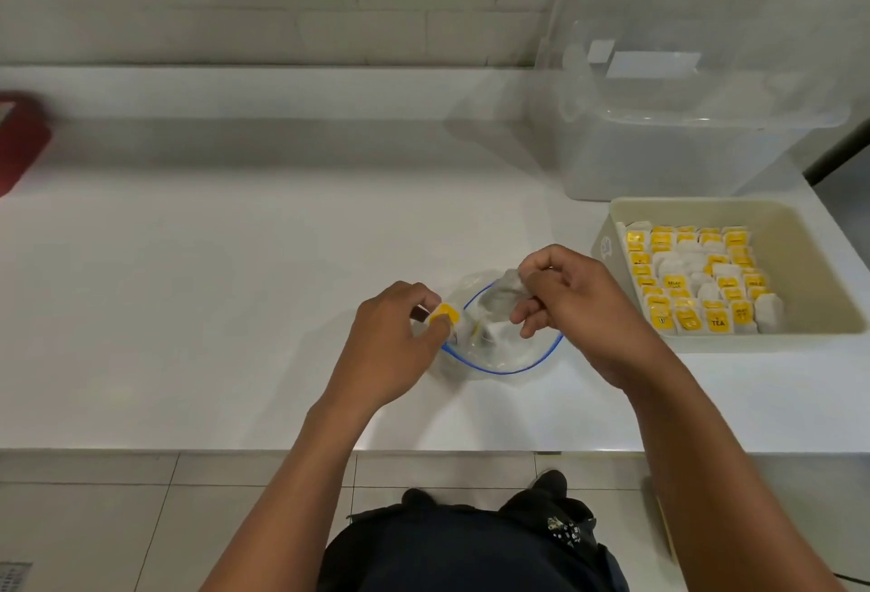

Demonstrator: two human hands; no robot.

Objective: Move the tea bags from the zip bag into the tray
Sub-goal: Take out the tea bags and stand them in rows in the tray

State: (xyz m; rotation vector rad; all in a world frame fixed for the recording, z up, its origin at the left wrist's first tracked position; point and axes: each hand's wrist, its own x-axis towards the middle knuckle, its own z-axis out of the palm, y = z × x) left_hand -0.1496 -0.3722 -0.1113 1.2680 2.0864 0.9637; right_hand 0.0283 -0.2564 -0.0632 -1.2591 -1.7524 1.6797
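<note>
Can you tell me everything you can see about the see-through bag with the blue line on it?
The zip bag is clear, thin, crinkly plastic with a blue zip line looping round its open mouth. It lies on the white counter, left of the beige tray and apart from it. The left hand holds its left edge, pinching a yellow tag there. The right hand pinches a pale tea bag at the mouth. Little seems left inside; reflections blur it.

head-worn, facing down-forward, near counter (235, 309)
</note>
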